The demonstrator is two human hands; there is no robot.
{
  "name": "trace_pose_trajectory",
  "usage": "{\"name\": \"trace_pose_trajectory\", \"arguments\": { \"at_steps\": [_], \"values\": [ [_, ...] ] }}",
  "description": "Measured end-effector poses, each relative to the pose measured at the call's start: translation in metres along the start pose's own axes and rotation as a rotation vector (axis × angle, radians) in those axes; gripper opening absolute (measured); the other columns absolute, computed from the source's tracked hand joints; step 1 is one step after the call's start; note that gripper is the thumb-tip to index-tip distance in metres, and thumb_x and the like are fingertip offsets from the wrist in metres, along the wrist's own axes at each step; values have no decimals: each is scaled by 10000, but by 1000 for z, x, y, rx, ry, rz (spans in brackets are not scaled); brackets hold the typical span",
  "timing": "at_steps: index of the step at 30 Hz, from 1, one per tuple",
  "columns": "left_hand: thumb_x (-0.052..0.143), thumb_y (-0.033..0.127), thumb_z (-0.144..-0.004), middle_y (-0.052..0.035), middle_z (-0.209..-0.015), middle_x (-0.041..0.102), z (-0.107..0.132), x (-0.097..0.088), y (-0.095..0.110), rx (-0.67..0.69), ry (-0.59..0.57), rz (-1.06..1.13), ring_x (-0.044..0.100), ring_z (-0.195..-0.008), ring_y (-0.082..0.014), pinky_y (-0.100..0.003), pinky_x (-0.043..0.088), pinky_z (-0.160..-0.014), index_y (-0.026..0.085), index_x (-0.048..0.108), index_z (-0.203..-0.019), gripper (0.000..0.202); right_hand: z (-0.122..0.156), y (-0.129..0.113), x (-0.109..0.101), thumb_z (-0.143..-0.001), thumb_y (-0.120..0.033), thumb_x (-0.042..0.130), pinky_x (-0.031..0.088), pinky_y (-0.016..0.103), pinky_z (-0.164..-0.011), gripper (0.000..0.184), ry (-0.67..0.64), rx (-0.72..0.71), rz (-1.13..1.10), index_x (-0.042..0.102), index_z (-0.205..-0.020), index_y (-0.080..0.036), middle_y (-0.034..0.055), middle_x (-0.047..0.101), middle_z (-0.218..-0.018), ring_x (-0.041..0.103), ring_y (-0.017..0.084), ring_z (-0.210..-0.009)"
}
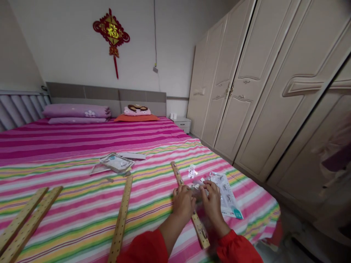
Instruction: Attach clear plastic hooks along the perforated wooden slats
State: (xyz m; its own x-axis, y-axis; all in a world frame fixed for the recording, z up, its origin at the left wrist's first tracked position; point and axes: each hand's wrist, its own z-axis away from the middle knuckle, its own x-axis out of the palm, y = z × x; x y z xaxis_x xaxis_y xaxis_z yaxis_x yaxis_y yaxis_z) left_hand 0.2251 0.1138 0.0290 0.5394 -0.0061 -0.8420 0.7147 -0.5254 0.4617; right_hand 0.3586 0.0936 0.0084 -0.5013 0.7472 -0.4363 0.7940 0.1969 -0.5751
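A narrow wooden strip (197, 226) with small metal fittings along it lies on the striped bed cover, slanting under my hands. My left hand (184, 200) is closed, its fingers curled over the middle of the strip. Close on its right, my right hand (211, 200) has thumb and fingers drawn together. Between the two sets of fingertips shows a small clear plastic packet (196, 186), partly hidden by them; its contents are hard to make out. A clear blister sheet (229, 195) with printed pictures lies beside my right hand. Beyond the strip rests a small clear plastic piece (192, 171).
Another perforated wooden strip (121, 219) lies left of my hands, and two more strips (30, 219) are at the far left. Several flat plastic packs (116, 162) are piled further back. The bed's right edge (263, 190) drops off toward the wardrobe (246, 91).
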Motion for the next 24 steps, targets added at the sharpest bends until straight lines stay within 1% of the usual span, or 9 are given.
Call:
{"name": "trace_pose_trajectory", "arguments": {
  "at_steps": [1,3,5,6,8,10,15,19,24],
  "values": [
    [567,273,-810,-61,-1067,620,-1,-1,2,-47,25,15,487,-1081,-244,-396,316,-930,216,638,-989,202,-1,1,0,-868,-343,441,383,416,-814,259,-1,10,-12,595,-720,-197,102,594,-967,509,252,-908],
    [584,287,-798,-66,-1081,615,-4,-2,5,-113,68,57,492,-1075,-246,-382,327,-910,209,603,-1075,288,-2,1,0,-863,-352,450,381,414,-813,261,-8,19,-32,602,-717,-198,101,598,-968,510,254,-914],
    [578,270,-803,-58,-1117,613,-8,-2,8,-128,80,97,491,-1088,-244,-375,323,-900,241,556,-1182,381,-2,2,0,-859,-355,457,380,411,-808,263,-9,16,-42,607,-711,-197,102,603,-959,511,255,-911],
    [573,254,-805,-49,-1115,618,-10,-3,9,-126,71,109,494,-1090,-241,-371,320,-895,266,552,-1198,393,-2,1,0,-858,-354,457,380,411,-805,264,-6,11,-44,609,-710,-197,102,606,-954,512,255,-906],
    [570,224,-804,-33,-1072,640,-15,-3,10,-130,48,118,507,-1076,-236,-365,316,-877,297,595,-1148,352,-3,1,-1,-860,-355,454,379,410,-799,268,-6,0,-46,616,-715,-197,102,609,-951,513,254,-900],
    [573,202,-796,-23,-1027,655,-18,-2,11,-138,34,121,521,-1058,-230,-360,315,-860,298,641,-1063,292,-4,-1,-1,-863,-354,450,379,411,-796,271,-7,-7,-51,619,-720,-197,101,610,-953,514,253,-898],
    [561,205,-801,-38,-977,670,-22,0,14,-169,46,123,536,-1036,-236,-364,317,-839,240,668,-955,191,-7,-5,-5,-863,-339,461,382,407,-789,242,20,-24,-67,611,-737,-198,94,612,-941,521,249,-893],
    [563,206,-794,-27,-978,676,-23,-2,17,-173,61,138,548,-1024,-224,-356,315,-839,247,663,-950,190,-10,-11,-8,-862,-319,471,381,399,-778,226,51,-54,-73,606,-729,-196,90,616,-933,535,243,-883],
    [591,228,-773,-17,-964,687,-25,-12,21,-166,81,162,567,-1006,-213,-347,315,-835,248,662,-935,178,-16,-21,-14,-861,-294,482,377,395,-792,201,79,-90,-74,607,-734,-201,80,612,-936,535,239,-906]
  ]
}}
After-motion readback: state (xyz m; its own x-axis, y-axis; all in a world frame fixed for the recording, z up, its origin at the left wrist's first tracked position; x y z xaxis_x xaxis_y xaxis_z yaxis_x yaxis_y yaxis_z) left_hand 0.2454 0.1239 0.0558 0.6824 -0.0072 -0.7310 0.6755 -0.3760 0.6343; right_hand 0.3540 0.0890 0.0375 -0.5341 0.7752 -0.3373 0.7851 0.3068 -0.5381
